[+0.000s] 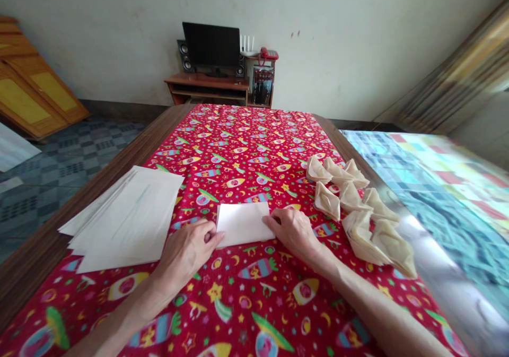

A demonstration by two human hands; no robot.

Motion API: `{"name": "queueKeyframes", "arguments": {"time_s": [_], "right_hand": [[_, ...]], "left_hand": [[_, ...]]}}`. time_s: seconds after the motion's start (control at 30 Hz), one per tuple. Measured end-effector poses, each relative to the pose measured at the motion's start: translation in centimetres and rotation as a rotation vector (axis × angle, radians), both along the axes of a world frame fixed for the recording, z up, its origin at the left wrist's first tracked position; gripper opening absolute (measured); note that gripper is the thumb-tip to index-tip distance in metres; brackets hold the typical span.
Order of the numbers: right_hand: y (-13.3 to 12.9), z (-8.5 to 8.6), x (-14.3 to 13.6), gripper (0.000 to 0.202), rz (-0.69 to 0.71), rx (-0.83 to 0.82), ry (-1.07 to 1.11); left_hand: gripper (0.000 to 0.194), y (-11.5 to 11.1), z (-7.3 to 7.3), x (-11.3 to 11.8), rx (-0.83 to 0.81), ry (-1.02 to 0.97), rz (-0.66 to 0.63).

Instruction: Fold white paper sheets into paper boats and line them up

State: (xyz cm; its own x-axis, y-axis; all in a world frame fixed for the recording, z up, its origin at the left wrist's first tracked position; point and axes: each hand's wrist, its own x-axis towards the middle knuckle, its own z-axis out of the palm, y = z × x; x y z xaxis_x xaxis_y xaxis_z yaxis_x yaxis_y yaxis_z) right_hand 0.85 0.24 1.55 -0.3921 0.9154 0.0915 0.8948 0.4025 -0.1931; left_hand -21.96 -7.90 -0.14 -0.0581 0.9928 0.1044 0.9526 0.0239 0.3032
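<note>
The left hand (193,242) pinches the near left corner of the folded white paper (243,224), and the right hand (293,232) has its fingers on the right edge. The paper lies flat between them on the red cloth (254,155). It looks light and a bit stiff, easy to crease, so soft pinches at the edges should do. Left of the grip is a paper stack (131,221); to the right sit folded paper shapes (358,214).
</note>
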Motion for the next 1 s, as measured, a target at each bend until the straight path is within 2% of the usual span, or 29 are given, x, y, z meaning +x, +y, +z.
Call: {"name": "queueKeyframes", "arguments": {"time_s": [0.07, 0.13, 0.17, 0.2, 0.23, 0.3, 0.4, 0.47, 0.67, 0.83, 1.0], "right_hand": [[0.1, 0.1, -0.1, 0.032, -0.001, -0.003, -0.016], [0.1, 0.2, -0.2, 0.031, 0.006, -0.002, -0.022], [0.1, 0.2, -0.2, 0.031, 0.009, -0.002, -0.023], [0.1, 0.2, -0.2, 0.031, 0.012, -0.003, -0.025], [0.1, 0.2, -0.1, 0.031, 0.014, -0.003, -0.028], [0.2, 0.2, -0.1, 0.032, 0.017, 0.000, -0.031], [0.2, 0.1, -0.1, 0.032, 0.013, 0.011, -0.035], [0.2, 0.1, -0.1, 0.032, 0.001, 0.015, -0.040], [0.1, 0.4, -0.4, 0.032, -0.008, -0.004, -0.051], [0.1, 0.4, -0.4, 0.032, -0.004, -0.002, -0.050], [0.0, 0.0, -0.3, 0.032, -0.009, 0.023, -0.055]], "left_hand": [[0.028, 0.0, -0.2, 0.0, 0.003, -0.012, 0.017], [0.015, 0.1, -0.3, 0.1, 0.053, -0.051, 0.069], [0.016, 0.1, -0.3, 0.2, 0.103, -0.075, 0.085], [0.026, 0.2, -0.2, 0.3, 0.160, -0.095, 0.078], [0.036, 0.3, -0.2, 0.5, 0.219, -0.109, 0.038], [0.039, 0.5, -0.1, 0.8, 0.302, -0.120, -0.134], [0.037, 0.7, 0.0, 1.6, 0.305, -0.092, -0.412], [0.037, 0.5, -0.1, 2.3, 0.275, -0.046, -0.493], [0.043, -0.8, 0.2, 3.7, 0.209, 0.081, -0.536], [0.043, -1.1, 0.5, 3.9, 0.151, 0.142, -0.559], [0.040, -1.1, 0.2, 3.9, 0.161, 0.135, -0.563]]}}
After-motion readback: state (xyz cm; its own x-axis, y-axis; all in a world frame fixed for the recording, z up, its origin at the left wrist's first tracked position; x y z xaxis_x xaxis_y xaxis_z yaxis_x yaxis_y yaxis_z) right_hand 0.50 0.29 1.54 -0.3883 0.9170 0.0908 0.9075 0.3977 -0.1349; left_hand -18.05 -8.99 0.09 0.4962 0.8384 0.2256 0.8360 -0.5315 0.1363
